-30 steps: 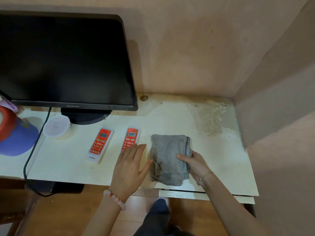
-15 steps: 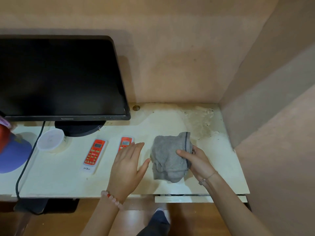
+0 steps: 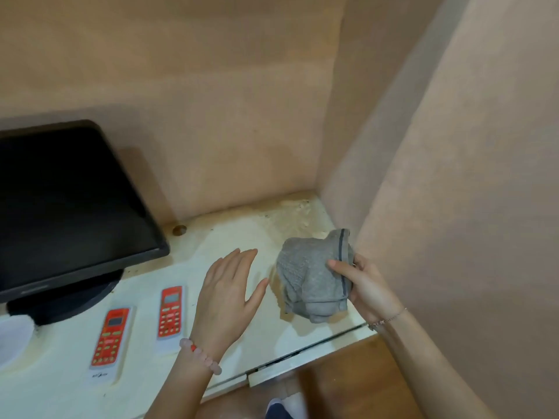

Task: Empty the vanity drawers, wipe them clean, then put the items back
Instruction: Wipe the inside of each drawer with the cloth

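We see pinkish walls (image 3: pixel 242 101) meeting in a corner, well right of the monitor (image 3: pixel 60 207). The white desk (image 3: pixel 211 240) carries the monitor, which is dark and on a round black base. Far right of the monitor, in the desk's back corner, is a brown stain (image 3: pixel 293 213).

Two bare arms reach in from below. Left hand (image 3: pixel 225 297) is right of the monitor, palm down over the desk, fingers (image 3: pixel 239 261) straight and together, thumb spread, holding nothing. We cannot tell whether it touches the desk or hovers.

Right hand (image 3: pixel 366 285) is further right of the monitor, near the side wall. It grips the cloth (image 3: pixel 311 279), thumb across the front, the other fingers behind it and hidden. The cloth is grey with a dark stripe, bunched up. It seems raised off the desk, with a shadow under it.

In front of the monitor, two red remotes lie flat, side by side but apart: one (image 3: pixel 110 340) below the base, one (image 3: pixel 170 313) just right of it, beside the left hand. A white tub (image 3: pixel 12 337) sits left of the base, cut by the frame edge.

A white panel (image 3: pixel 272 375) sticks out under the desk edge; drawer or tray, we cannot tell.

Pink bead bracelet (image 3: pixel 201 355) on the left wrist, thin chain (image 3: pixel 387 320) on the right. A small round hole (image 3: pixel 179 229) in the desk sits just right of the monitor's corner.
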Motion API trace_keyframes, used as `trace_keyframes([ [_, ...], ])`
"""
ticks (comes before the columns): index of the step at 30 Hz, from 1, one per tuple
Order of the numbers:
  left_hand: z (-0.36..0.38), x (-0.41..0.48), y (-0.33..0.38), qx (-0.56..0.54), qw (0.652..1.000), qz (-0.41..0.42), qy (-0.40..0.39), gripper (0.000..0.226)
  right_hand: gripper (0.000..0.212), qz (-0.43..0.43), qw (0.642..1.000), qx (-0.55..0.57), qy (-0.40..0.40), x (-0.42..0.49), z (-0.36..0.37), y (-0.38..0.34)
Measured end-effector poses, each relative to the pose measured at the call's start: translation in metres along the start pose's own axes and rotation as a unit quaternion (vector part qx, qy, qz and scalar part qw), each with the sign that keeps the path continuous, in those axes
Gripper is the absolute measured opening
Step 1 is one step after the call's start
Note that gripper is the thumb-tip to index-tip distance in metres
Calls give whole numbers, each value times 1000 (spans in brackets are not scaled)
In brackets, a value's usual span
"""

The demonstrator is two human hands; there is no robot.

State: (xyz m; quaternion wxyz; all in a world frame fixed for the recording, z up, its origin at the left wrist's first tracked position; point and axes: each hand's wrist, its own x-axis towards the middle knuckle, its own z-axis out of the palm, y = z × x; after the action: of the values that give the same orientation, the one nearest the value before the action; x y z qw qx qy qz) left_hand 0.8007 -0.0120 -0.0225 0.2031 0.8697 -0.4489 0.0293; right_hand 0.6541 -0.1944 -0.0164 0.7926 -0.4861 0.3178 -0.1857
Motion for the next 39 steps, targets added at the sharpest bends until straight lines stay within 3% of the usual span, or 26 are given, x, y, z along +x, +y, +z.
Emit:
trace_keyframes([
  [10,29,4,83,-51,975,205,-66,54,28,-70,978,46,193,-103,-78,5],
  [21,36,-85,215,-81,903,410,-102,52,19,-141,907,127,377,-302,-142,49],
  [32,56,-231,351,-135,754,621,-166,55,25,-206,765,205,575,-513,-160,134],
  [39,76,-313,460,-183,622,734,-204,54,24,-220,630,239,705,-615,-169,172],
])
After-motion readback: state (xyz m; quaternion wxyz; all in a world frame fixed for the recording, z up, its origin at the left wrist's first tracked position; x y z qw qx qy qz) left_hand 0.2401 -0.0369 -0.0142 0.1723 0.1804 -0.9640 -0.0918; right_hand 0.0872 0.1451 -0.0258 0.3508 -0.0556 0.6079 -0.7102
